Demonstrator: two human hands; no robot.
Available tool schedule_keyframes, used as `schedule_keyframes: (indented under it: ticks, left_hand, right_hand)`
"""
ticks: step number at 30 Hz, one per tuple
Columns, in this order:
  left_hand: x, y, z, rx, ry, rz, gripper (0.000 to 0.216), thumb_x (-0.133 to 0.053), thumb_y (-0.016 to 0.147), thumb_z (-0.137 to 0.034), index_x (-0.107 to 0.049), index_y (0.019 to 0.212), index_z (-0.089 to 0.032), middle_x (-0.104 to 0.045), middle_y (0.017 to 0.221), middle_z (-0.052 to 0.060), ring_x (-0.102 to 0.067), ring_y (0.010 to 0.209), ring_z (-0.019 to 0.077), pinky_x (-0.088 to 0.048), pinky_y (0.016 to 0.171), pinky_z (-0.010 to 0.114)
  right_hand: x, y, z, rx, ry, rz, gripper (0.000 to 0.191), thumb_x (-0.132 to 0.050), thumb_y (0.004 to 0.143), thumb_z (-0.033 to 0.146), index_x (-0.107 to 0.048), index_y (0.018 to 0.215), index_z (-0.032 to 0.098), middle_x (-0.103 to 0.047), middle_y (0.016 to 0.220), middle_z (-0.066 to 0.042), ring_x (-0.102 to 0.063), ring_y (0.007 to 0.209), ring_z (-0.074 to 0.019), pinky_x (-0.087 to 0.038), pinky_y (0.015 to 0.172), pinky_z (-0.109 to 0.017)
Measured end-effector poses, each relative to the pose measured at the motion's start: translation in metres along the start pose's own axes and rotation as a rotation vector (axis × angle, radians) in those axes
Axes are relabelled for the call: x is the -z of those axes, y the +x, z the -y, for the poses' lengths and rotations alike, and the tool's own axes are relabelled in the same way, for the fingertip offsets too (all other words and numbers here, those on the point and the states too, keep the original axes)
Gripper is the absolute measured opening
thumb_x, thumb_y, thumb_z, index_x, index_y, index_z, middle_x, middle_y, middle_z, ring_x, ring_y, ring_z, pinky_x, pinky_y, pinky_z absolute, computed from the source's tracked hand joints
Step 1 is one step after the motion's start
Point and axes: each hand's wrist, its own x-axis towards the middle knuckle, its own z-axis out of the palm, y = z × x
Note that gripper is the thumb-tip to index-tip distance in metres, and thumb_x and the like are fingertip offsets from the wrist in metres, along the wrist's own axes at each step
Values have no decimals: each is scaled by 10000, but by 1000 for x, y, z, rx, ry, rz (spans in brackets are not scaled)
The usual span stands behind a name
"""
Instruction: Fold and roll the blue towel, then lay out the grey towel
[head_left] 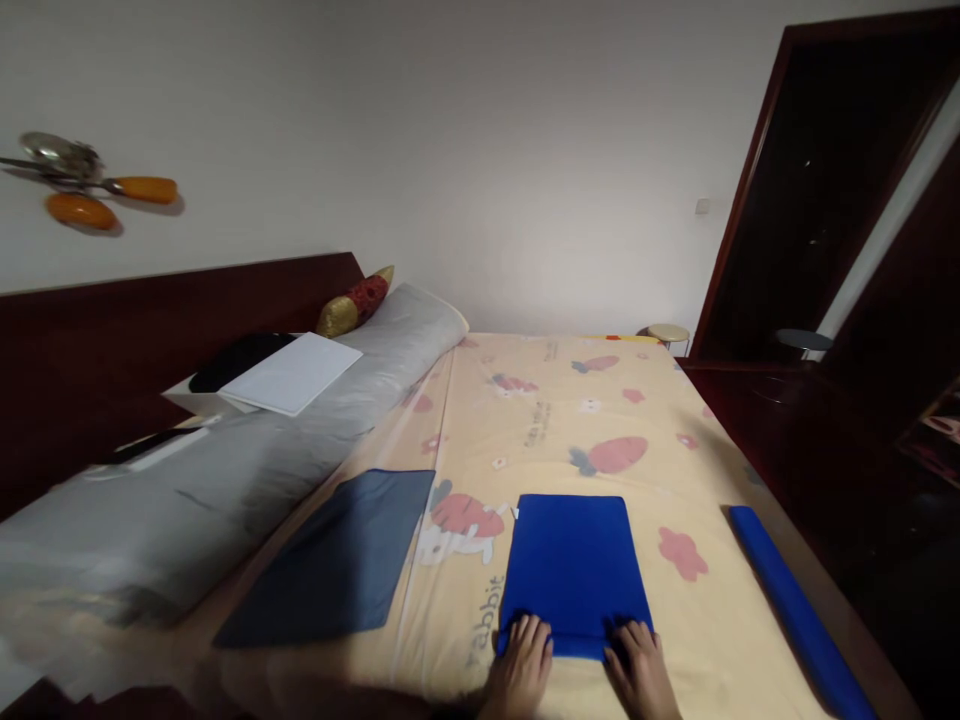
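Note:
A bright blue folded cloth (pixel 574 565) lies flat on the yellow bed sheet (pixel 570 420) printed with strawberries. My left hand (pixel 521 668) rests on its near left corner, fingers curled over the edge. My right hand (pixel 641 670) presses on the near right corner, fingers also bent onto the cloth. Both hands grip the near edge, which looks slightly raised. A dark grey-blue cloth (pixel 337 570) lies flat to the left. A rolled blue cloth (pixel 795 610) lies along the bed's right edge.
A long grey bolster (pixel 247 470) runs along the left with a white sheet (pixel 292 372) and dark items on it. A dark wooden headboard (pixel 150 350) stands behind. A dark doorway (pixel 817 200) and stools (pixel 667 333) are at the right.

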Motion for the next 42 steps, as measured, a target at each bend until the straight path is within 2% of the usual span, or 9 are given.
schedule_keyframes:
  ticks: [6, 11, 16, 20, 25, 29, 32, 35, 42]
  left_hand:
    - [12, -5, 28, -25, 4, -12, 279, -474, 916, -265, -618, 1154, -275, -717, 1139, 35, -641, 1098, 234, -538, 914, 378]
    - [2, 10, -7, 40, 15, 30, 412, -465, 857, -107, -618, 1191, -294, -693, 1194, 28, -631, 1121, 241, -549, 939, 395]
    - [1, 18, -34, -82, -148, 66, 562, -394, 839, -31, -536, 1300, -320, -654, 1275, -22, -612, 1155, 148, -559, 950, 290]
    - [27, 15, 3, -222, -54, 104, 605, -402, 891, -98, -325, 1460, -288, -516, 1432, -12, -500, 1287, 147, -497, 1034, 311]
    - [48, 12, 53, -113, 155, 17, 663, -406, 889, -83, -227, 1487, -307, -489, 1441, -2, -485, 1301, 175, -412, 1098, 369]
    - [35, 21, 18, -104, 125, 46, 776, -327, 810, 37, -184, 1487, -316, -446, 1466, -25, -435, 1337, 165, -409, 1103, 393]
    - [21, 30, -27, -159, -27, 112, 683, -335, 874, -51, -177, 1493, -292, -435, 1474, -18, -467, 1315, 152, -473, 1041, 324]
    - [19, 34, -43, -119, -78, 140, 612, -357, 934, -180, -152, 1499, -291, -403, 1494, 0, -461, 1325, 179, -470, 1042, 351]
    - [39, 23, 24, 5, 136, 40, 574, -374, 955, -259, -186, 1492, -336, -444, 1486, -12, -451, 1330, 180, -350, 1088, 401]
  right_hand:
    - [11, -7, -18, -91, 0, 30, 164, -508, 916, 392, -603, 962, 266, -649, 884, -24, -596, 838, -204, -434, 768, -352]
    - [-20, 4, 16, -65, -152, -94, 246, -542, 832, 241, -597, 1070, 267, -668, 1056, -68, -605, 965, -280, -414, 876, -461]
    - [-46, 6, 35, 171, -20, 5, 399, -499, 817, 113, -563, 1170, 289, -691, 1088, 9, -639, 964, -161, -449, 876, -300]
    - [-33, -7, -7, 164, -143, -20, 437, -520, 841, 223, -535, 1276, 267, -631, 1285, -28, -591, 1148, -212, -408, 963, -341]
    - [-16, -24, -51, -45, -290, -74, 501, -537, 812, 292, -526, 1312, 268, -563, 1371, -48, -537, 1225, -294, -400, 946, -431]
    - [-32, -17, -22, 6, -224, -8, 481, -491, 863, 299, -507, 1343, 285, -517, 1414, -34, -509, 1269, -265, -406, 984, -406]
    - [-48, -4, 11, 132, -105, 142, 492, -431, 902, 281, -449, 1393, 314, -491, 1434, -4, -490, 1292, -213, -408, 1019, -350]
    - [-50, 2, 20, 145, -70, 209, 506, -394, 941, 349, -372, 1443, 293, -448, 1461, -19, -450, 1327, -209, -406, 1045, -363]
    - [-19, -10, -38, -73, -265, -3, 505, -358, 959, 408, -389, 1437, 248, -452, 1459, -65, -422, 1347, -255, -378, 1053, -481]
